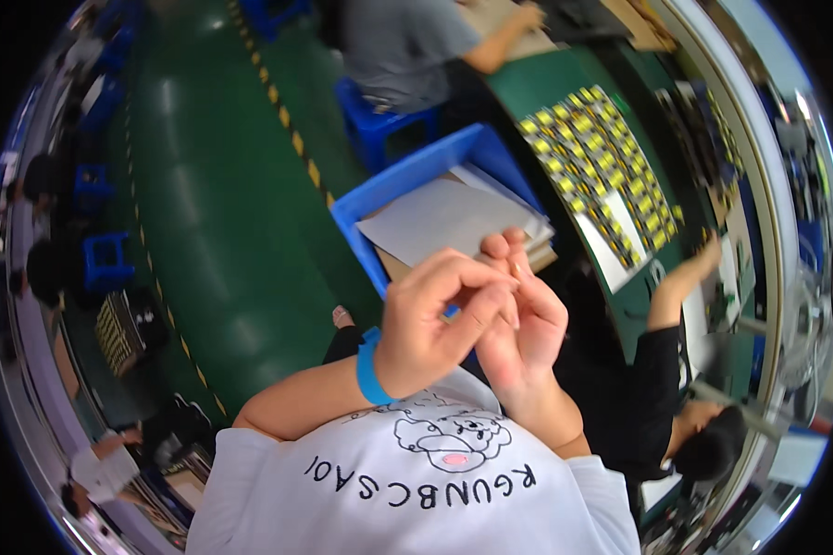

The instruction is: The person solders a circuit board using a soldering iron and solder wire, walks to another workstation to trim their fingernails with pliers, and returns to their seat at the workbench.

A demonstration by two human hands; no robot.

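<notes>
My left hand, with a blue band round its wrist, is closed in a pinch, thumb and forefinger pressed toward the other hand. Against it, my right hand also has its fingers bent in and its fingertips together. The two hands meet at the fingertips in front of my chest; anything between them is too small or hidden to make out. Below and beyond the hands is a blue plastic bin, in which grey-white sheets and brown cardboard lie.
To the right, a green workbench carries a white sheet with rows of small yellow-and-black parts. A person in black reaches over it at right; another in grey sits ahead on a blue stool. Yellow-black tape lines the green floor.
</notes>
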